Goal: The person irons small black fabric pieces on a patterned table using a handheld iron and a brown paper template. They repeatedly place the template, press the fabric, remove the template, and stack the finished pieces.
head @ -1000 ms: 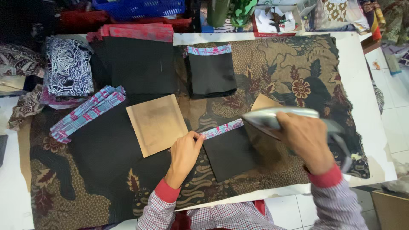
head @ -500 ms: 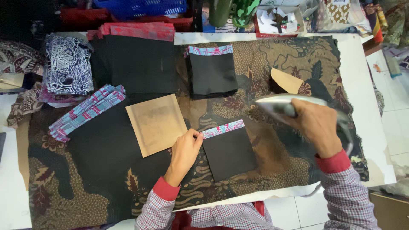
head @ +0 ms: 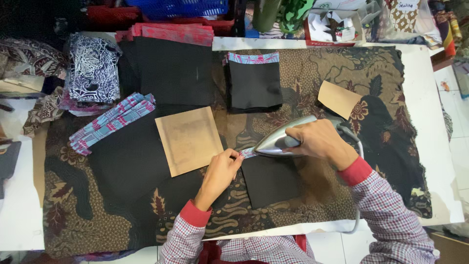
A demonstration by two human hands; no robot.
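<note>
Head view: right hand (head: 320, 142) grips iron (head: 283, 140) on black fabric piece (head: 270, 180).
Left hand (head: 223, 168): pinches its patterned trim (head: 247, 153).
Ten o'clock: cardboard template (head: 189, 140).

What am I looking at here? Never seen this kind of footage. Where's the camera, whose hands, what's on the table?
There is no machine here: a person works with two bare hands, and the one camera sits on their head, looking down.

The right hand grips the handle of a silver iron, its tip pointing left over the top edge of a black fabric piece. The left hand pinches that piece's pink and blue trim right at the iron's tip.

All this lies on a brown patterned cloth spread over a white table. Also on it: a tan square card, a smaller tan card, a second trimmed black piece, a stack of striped strips, and folded fabrics at the left.
</note>
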